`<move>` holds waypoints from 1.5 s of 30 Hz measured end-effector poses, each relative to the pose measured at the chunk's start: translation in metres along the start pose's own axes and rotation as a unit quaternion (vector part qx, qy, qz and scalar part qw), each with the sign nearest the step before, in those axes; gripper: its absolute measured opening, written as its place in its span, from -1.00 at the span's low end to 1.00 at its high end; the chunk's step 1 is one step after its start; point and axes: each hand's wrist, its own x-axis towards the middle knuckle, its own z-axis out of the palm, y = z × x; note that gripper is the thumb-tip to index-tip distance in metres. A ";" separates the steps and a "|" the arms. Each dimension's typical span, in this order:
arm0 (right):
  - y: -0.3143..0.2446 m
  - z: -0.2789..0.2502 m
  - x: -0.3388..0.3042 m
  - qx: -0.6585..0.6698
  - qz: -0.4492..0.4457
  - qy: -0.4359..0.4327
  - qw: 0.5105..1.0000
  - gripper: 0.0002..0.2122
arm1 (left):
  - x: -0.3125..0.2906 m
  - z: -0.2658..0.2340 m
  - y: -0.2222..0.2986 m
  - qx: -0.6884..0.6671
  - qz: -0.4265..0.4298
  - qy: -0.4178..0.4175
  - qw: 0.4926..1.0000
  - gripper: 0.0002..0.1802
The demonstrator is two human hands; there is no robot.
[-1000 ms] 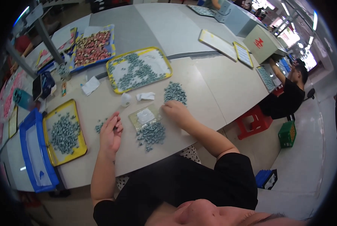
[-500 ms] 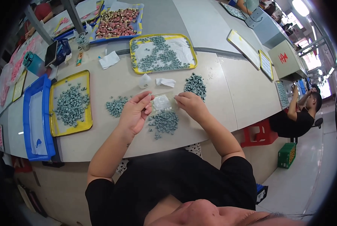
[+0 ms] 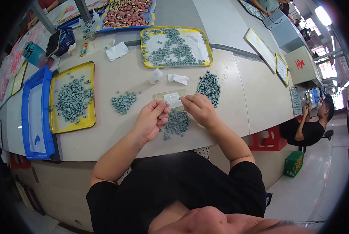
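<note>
My left hand [image 3: 150, 120] is closed, thumb pressed to forefinger; whatever may sit in the pinch is too small to name. Close by on the right, my right hand [image 3: 201, 110] pinches too, and its fingertips hide what they hold. Between and just beyond both lies a clear flat pad [image 3: 159, 95] with a white square patch [image 3: 172, 99] on it. A heap of small grey-green pieces [image 3: 177, 124] spreads just below the pad, partly behind my left fingers. Another such heap [image 3: 124, 102] is left of my hands, and a darker one [image 3: 209, 87] is beyond my right hand.
A yellow-rimmed tray [image 3: 209, 54] of pieces stands beyond a small white cup [image 3: 155, 76] and a folded tissue [image 3: 178, 79]. At left are another yellow tray [image 3: 92, 117] and a blue tray [image 3: 49, 117]. A co-worker [image 3: 311, 124] sits far right by a red stool [image 3: 266, 138].
My left hand has moved right, closer to my right hand, and its looser fingers have closed into a pinch. The whole view has shifted slightly.
</note>
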 end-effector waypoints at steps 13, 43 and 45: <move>-0.007 0.019 0.004 -0.057 -0.048 -0.024 0.997 -0.70 | -0.006 -0.009 0.002 0.068 -0.040 -0.002 0.997 -0.73; -0.028 0.025 0.005 0.606 0.538 0.006 0.586 -0.89 | -0.006 -0.016 -0.003 0.075 -0.016 -0.038 0.996 -0.75; -0.031 0.025 0.005 0.613 0.527 0.018 0.588 -0.91 | -0.005 -0.016 -0.003 0.073 -0.016 -0.035 0.997 -0.76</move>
